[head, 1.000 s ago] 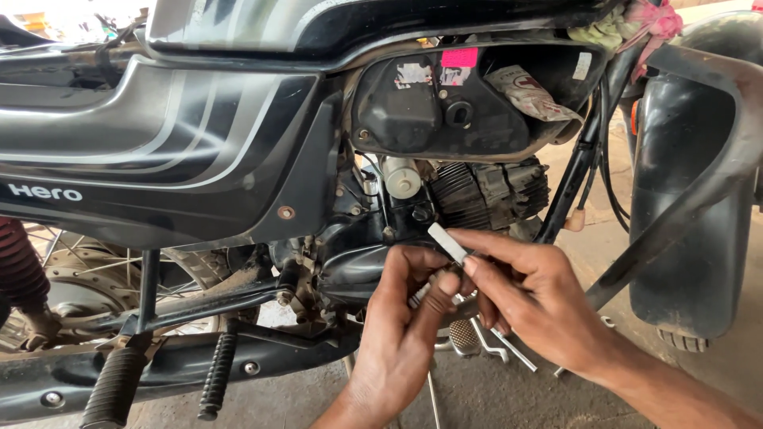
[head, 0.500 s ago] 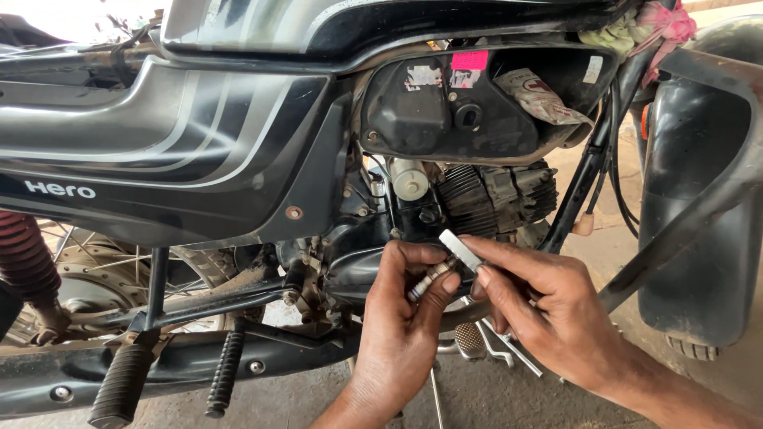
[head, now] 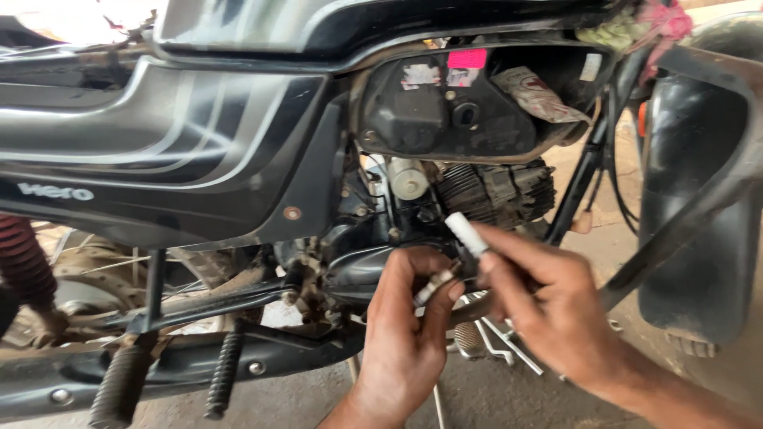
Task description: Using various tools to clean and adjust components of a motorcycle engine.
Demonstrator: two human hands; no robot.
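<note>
Nearest the camera, at 6 o'clock, the person's left hand [head: 405, 334] rises with its fingertips pressed together in a grip on a small metal part [head: 433, 287], thin and threaded, possibly a spark plug. Just beside it, at 4 o'clock, the right hand [head: 556, 318] pinches a short white cylinder [head: 466, 233] between thumb and forefinger, its free end tilted up toward 11 o'clock. The two pieces sit close together, nearly touching, in front of the motorcycle engine [head: 485, 191]. Below the hands lies the dusty floor [head: 509, 397]. Beyond them, at 12 o'clock, is a black air-box [head: 445, 111] with a rag [head: 532, 94] tucked in; a grey-striped side panel [head: 159, 143] fills 10 o'clock. A footpeg [head: 222, 373] hangs at 8 o'clock. Both grips are fingertip-light, so either piece could likely slip and drop into the frame or onto the floor.
</note>
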